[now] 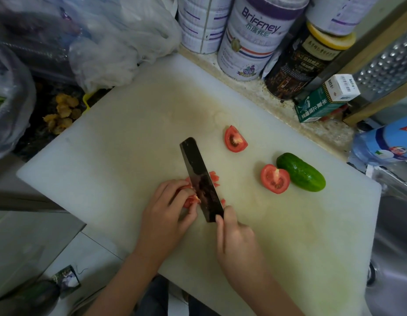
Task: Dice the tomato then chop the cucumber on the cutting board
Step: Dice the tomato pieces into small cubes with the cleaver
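On the white cutting board (120,156), my left hand (166,210) pins a tomato piece (190,200) with curled fingers. My right hand (236,238) grips the handle of a dark cleaver (200,176), whose blade stands in that piece. Small cut tomato bits (214,177) lie just right of the blade. A tomato wedge (235,139) rests further back, cut face up. A tomato half (275,179) lies at the right, touching a short green cucumber (300,172).
Tall tins (250,37) and a dark jar (300,58) stand behind the board. Small boxes (323,101) and a metal grater (385,62) are at the back right. Plastic bags (116,35) crowd the back left. A steel sink (394,224) borders the board's right edge.
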The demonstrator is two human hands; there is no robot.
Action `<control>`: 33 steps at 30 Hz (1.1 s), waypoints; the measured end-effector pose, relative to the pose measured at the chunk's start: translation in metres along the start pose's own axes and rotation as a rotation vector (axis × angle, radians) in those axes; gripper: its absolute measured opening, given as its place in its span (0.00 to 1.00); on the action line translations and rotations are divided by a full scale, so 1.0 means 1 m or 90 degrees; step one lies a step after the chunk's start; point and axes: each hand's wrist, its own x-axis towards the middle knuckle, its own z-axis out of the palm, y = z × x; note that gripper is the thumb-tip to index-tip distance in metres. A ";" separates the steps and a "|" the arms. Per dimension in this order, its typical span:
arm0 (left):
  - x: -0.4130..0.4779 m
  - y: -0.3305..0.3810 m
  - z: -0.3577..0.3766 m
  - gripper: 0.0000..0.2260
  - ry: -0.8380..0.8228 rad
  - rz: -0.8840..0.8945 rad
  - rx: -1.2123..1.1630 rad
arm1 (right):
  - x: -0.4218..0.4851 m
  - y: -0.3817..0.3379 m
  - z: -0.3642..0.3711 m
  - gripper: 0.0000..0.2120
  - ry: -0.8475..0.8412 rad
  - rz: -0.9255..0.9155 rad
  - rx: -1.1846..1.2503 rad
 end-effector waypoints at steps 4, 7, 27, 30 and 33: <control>0.000 0.001 0.000 0.07 0.005 0.004 0.006 | -0.009 0.004 -0.001 0.11 0.004 -0.006 -0.036; 0.000 0.002 0.001 0.07 0.001 0.002 0.006 | -0.020 0.003 -0.009 0.07 0.008 0.008 -0.029; 0.000 0.004 0.001 0.07 0.018 -0.025 -0.007 | 0.016 -0.007 -0.006 0.17 0.024 -0.063 -0.071; 0.000 0.005 0.001 0.08 0.030 -0.018 -0.010 | 0.030 -0.011 -0.012 0.13 0.013 -0.084 0.011; 0.000 0.004 0.001 0.07 0.038 -0.018 -0.026 | 0.026 -0.009 -0.030 0.10 0.058 -0.078 0.090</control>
